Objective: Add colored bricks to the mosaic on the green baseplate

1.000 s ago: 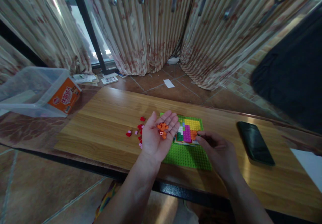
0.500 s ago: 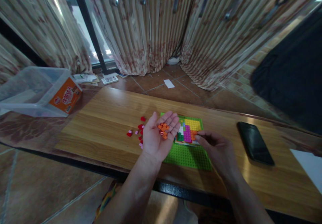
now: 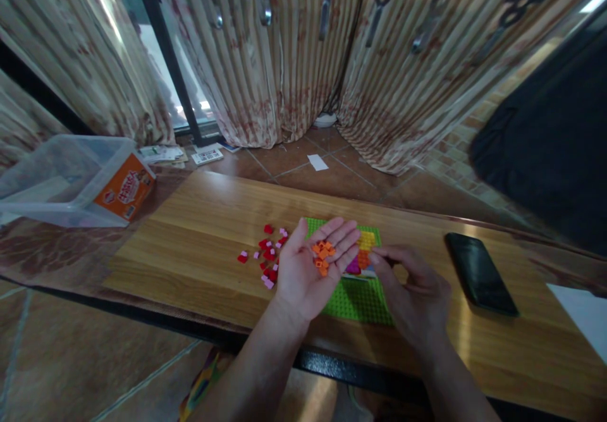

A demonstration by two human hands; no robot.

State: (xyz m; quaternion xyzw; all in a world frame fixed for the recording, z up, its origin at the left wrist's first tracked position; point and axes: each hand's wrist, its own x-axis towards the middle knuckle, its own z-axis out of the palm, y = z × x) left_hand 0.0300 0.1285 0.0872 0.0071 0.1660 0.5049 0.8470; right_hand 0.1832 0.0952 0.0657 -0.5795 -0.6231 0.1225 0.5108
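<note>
My left hand [image 3: 303, 270] is palm up, its fingers stretched out, with a small heap of orange toy bricks [image 3: 323, 254] lying in it. It hangs over the left part of a green studded baseplate [image 3: 360, 302]. On that plate is a patch of yellow bricks [image 3: 367, 240], with orange and magenta ones below; my left fingers cover the rest. My right hand [image 3: 417, 289] is at the patch's right edge, thumb and forefinger pinched together by the orange bricks. Whatever is between those fingertips is too small to make out.
Loose red and pink bricks [image 3: 269, 254] lie on the wooden table [image 3: 190, 245] left of my left hand. A black phone [image 3: 480, 273] and white paper [image 3: 578, 314] are at the right. A clear plastic bin [image 3: 71, 213] with an orange label stands at the far left.
My left hand has shifted right with the orange bricks, now covering more of the brick patch and uncovering more loose red and pink bricks. My right hand stays pinched at the patch's right edge.
</note>
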